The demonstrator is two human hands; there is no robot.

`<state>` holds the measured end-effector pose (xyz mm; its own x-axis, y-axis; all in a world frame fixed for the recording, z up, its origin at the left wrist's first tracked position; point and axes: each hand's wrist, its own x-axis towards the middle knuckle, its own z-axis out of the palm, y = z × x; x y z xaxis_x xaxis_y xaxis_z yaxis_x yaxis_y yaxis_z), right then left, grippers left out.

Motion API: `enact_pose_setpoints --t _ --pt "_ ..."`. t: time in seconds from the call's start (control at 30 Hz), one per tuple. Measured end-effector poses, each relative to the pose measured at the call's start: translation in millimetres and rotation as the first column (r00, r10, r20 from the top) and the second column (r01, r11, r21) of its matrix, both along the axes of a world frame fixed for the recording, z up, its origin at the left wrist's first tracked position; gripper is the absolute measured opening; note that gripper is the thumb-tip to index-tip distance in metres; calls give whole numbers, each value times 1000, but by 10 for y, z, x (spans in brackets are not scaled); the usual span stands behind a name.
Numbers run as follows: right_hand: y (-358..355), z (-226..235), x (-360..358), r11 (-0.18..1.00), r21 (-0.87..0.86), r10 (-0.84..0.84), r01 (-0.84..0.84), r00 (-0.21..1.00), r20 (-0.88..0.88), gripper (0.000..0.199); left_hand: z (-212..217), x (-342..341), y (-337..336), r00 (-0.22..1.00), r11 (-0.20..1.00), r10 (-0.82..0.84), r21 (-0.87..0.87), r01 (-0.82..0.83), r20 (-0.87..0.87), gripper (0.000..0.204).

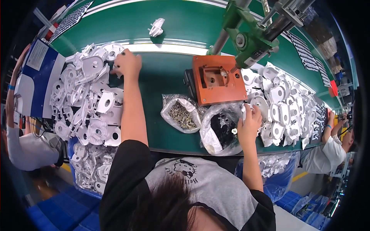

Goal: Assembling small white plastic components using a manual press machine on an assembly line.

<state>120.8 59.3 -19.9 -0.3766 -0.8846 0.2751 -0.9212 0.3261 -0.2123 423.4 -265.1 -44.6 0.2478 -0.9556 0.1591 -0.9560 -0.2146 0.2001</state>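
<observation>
My left hand (129, 65) reaches to the far edge of a heap of white plastic housings (92, 67) on the left. Its fingers are bent and apart, beside one white housing (114, 49), with nothing visibly held. On the right, my right hand (251, 121) is closed on a small white plastic part (243, 111), mostly hidden by the fingers. That hand is between a clear bag of black parts (221, 125) and a second heap of white housings (279, 107). An orange fixture block (221, 97) with a hollow nest stands just beyond it.
Above the block hangs a green press (246, 42). An open bag of screws (183, 117) lies left of the black parts. One white housing (156, 27) sits on the far green belt (185, 23). Blue-lined bins (90, 169) flank me, and other people (327, 150) work at both sides.
</observation>
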Motion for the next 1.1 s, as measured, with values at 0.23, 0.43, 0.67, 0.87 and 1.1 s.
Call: enact_pose_setpoints --t 0.23,0.43,0.67,0.87,1.1 --pt "-9 102 -64 996 -89 42 -31 992 122 39 -61 49 48 997 995 54 -82 -50 55 38" --pt "61 286 -122 945 181 263 -271 962 67 49 307 -32 -5 802 894 -429 -321 312 -416 34" --pt "24 772 -325 960 -18 270 -279 911 312 37 1148 -787 881 -545 769 -16 -359 529 -838 31" --pt "-22 1106 -58 778 -628 587 25 329 740 26 1215 -1257 1587 -709 690 140 -445 571 -691 28" --pt "-536 786 457 542 -827 727 147 412 549 26 1180 -1410 2119 -693 744 181 -364 561 -698 21"
